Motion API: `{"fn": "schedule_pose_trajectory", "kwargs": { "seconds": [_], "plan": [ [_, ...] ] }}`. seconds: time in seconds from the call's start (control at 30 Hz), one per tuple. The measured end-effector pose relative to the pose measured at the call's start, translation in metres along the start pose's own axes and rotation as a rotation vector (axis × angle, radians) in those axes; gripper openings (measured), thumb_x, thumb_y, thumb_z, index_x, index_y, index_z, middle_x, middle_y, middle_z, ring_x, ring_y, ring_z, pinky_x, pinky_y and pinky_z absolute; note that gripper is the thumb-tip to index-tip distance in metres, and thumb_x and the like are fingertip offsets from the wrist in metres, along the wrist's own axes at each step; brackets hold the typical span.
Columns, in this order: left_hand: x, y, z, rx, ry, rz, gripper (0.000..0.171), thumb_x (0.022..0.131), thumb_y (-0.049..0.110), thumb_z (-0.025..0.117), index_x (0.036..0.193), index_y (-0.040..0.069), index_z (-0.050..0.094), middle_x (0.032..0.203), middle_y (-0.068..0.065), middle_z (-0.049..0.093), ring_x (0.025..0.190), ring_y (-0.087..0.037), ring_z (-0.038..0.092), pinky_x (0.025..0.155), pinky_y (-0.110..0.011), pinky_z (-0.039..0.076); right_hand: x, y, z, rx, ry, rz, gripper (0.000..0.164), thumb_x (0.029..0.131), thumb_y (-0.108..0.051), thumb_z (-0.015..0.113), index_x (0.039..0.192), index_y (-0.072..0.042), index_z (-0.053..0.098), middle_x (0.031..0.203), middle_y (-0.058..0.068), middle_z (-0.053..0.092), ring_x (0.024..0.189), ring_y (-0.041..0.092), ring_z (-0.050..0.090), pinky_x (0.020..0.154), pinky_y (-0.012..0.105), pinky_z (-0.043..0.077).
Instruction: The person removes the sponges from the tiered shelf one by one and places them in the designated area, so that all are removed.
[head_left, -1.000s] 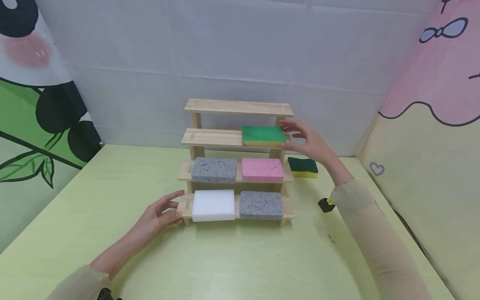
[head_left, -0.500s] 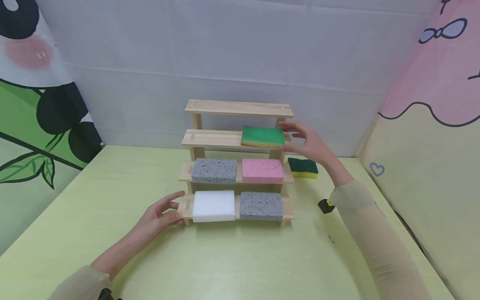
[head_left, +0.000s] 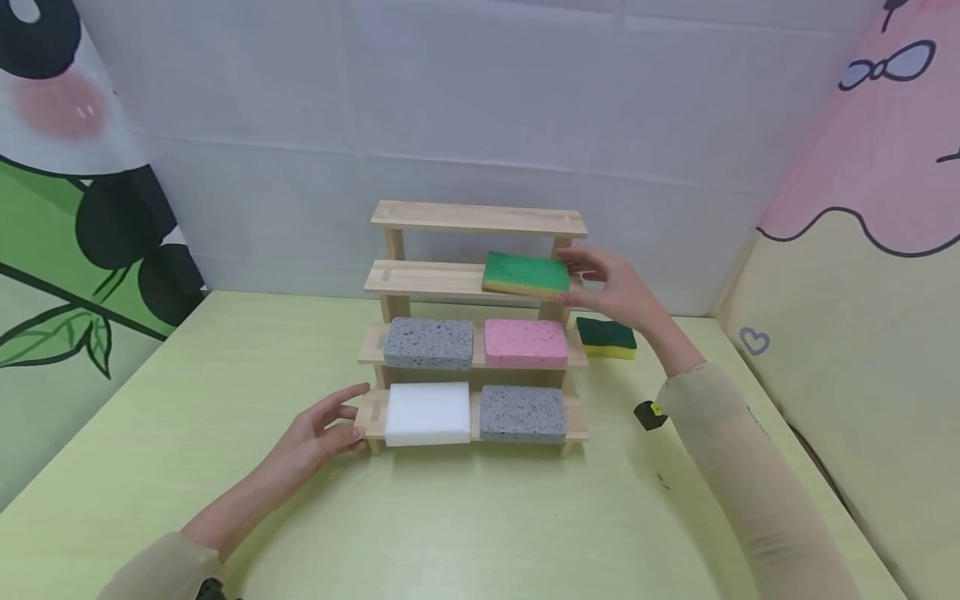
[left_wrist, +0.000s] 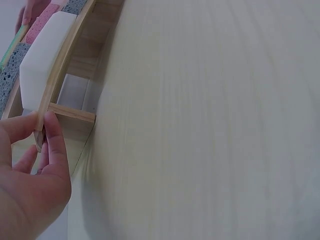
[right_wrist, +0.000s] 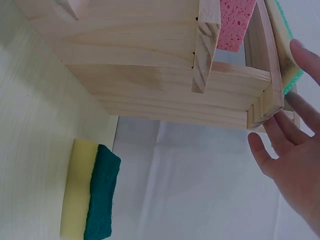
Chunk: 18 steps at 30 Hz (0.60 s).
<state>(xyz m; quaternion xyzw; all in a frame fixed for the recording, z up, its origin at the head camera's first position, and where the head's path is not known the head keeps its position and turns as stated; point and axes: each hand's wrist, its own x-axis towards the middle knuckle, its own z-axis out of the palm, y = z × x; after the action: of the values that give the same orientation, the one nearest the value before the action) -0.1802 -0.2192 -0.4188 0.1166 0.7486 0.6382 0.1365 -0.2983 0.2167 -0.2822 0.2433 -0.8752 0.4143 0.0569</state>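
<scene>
A tiered wooden rack (head_left: 480, 217) stands in the middle of the table. My left hand (head_left: 318, 429) pinches the left end of its lowest board (left_wrist: 52, 90), thumb and fingers on either side. My right hand (head_left: 618, 287) holds the right end of a green-topped sponge (head_left: 525, 273), which lies slightly askew on the second board from the top. In the right wrist view, fingers (right_wrist: 300, 107) reach round the board's end beside the sponge. Below lie a grey speckled sponge (head_left: 427, 342) and a pink one (head_left: 526, 342); lowest are a white one (head_left: 427, 413) and another grey one (head_left: 522, 413).
A yellow sponge with a dark green top (head_left: 606, 337) lies on the table right of the rack, under my right forearm. A white cloth wall (head_left: 480, 100) rises behind. Printed panels (head_left: 847, 275) stand at both sides.
The green-topped sponge has turned slightly, its right end shifting towards me, with my right hand's fingers moving in closer round that end. My left hand has stayed on the lowest board.
</scene>
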Motion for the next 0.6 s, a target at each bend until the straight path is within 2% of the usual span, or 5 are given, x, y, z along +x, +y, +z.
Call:
{"fn": "schedule_pose_trajectory", "kwargs": {
  "seconds": [0.1, 0.2, 0.3, 0.6],
  "plan": [
    [-0.0015, 0.0017, 0.0002, 0.003, -0.002, 0.005, 0.068, 0.098, 0.014, 0.06, 0.155, 0.006, 0.025, 0.124, -0.015, 0.051, 0.101, -0.008, 0.065, 0.09, -0.021, 0.057, 0.0042, 0.0107, 0.0007, -0.014, 0.0, 0.005, 0.064, 0.084, -0.02, 0.079, 0.142, -0.013, 0.052, 0.144, 0.009, 0.055, 0.129, 0.028, 0.053, 0.113, 0.052, 0.042],
    [-0.0033, 0.0029, 0.0, 0.002, -0.004, 0.009, 0.068, 0.098, 0.013, 0.06, 0.155, 0.005, 0.025, 0.125, -0.018, 0.05, 0.1, -0.008, 0.065, 0.09, -0.02, 0.057, 0.0049, 0.0107, 0.001, -0.029, -0.01, 0.005, 0.062, 0.084, -0.025, 0.079, 0.14, -0.016, 0.054, 0.142, 0.006, 0.056, 0.129, 0.026, 0.054, 0.111, 0.05, 0.045],
    [-0.0041, 0.0033, -0.0006, -0.001, -0.007, 0.013, 0.068, 0.098, 0.012, 0.06, 0.155, 0.005, 0.024, 0.127, -0.023, 0.048, 0.1, -0.008, 0.065, 0.089, -0.021, 0.057, 0.0055, 0.0106, 0.0015, -0.042, -0.02, 0.012, 0.06, 0.085, -0.028, 0.078, 0.139, -0.016, 0.055, 0.141, 0.006, 0.056, 0.129, 0.026, 0.054, 0.111, 0.05, 0.045],
    [-0.0023, 0.0025, -0.0002, -0.007, -0.006, 0.019, 0.068, 0.098, 0.013, 0.059, 0.155, 0.004, 0.025, 0.126, -0.023, 0.05, 0.102, -0.008, 0.065, 0.09, -0.021, 0.057, 0.0052, 0.0094, -0.0019, -0.066, -0.035, 0.023, 0.058, 0.086, -0.026, 0.078, 0.138, -0.015, 0.056, 0.14, 0.007, 0.057, 0.128, 0.027, 0.053, 0.112, 0.054, 0.042]
  ]
}}
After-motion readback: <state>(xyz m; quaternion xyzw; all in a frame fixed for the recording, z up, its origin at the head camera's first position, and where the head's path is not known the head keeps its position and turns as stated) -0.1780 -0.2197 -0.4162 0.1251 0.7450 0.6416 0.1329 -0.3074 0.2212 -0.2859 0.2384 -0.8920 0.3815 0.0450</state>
